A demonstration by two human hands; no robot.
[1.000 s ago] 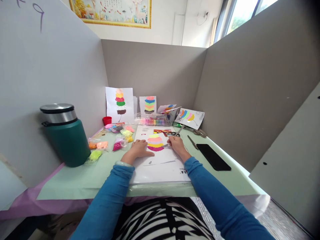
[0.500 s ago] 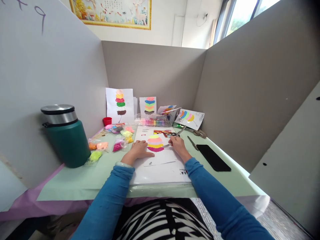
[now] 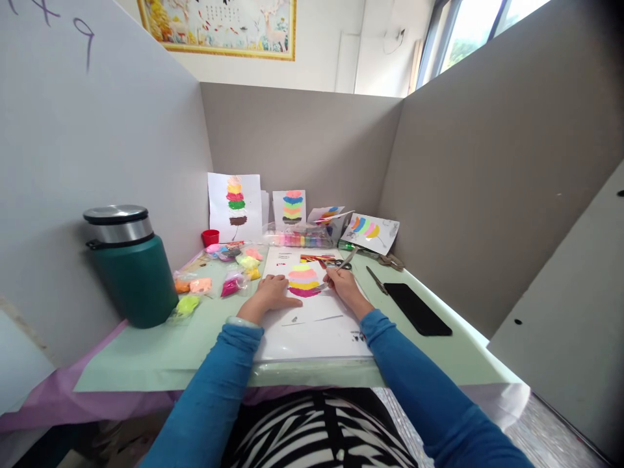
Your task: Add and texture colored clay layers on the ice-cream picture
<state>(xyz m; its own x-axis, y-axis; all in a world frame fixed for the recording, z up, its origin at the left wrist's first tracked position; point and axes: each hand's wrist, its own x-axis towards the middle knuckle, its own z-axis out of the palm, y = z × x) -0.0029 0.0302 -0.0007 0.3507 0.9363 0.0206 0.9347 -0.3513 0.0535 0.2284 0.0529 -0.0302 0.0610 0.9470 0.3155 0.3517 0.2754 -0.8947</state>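
A sheet of white paper (image 3: 312, 311) lies before me, bearing stacked bands of coloured clay (image 3: 303, 285) in yellow, pink, orange-yellow and magenta. My left hand (image 3: 270, 296) rests flat on the sheet's left side, thumb stretched out below the magenta band, holding nothing. On the right, my right hand (image 3: 342, 284) is closed around a metal fork (image 3: 346, 261). Its handle points up and away, and its tines touch or hover just over the right end of the magenta band; I cannot tell which.
Bags of coloured clay (image 3: 233, 284) and a green thermos (image 3: 134, 273) stand left. A red cup (image 3: 210, 238), finished pictures (image 3: 234, 207) and a clay pack (image 3: 302, 236) line the back. Scissors (image 3: 344, 264) lie behind my right hand; a knife (image 3: 376, 279) and black phone (image 3: 417, 309) lie right.
My right hand and the fork have shifted slightly left along the magenta band. My left hand stays in place on the paper.
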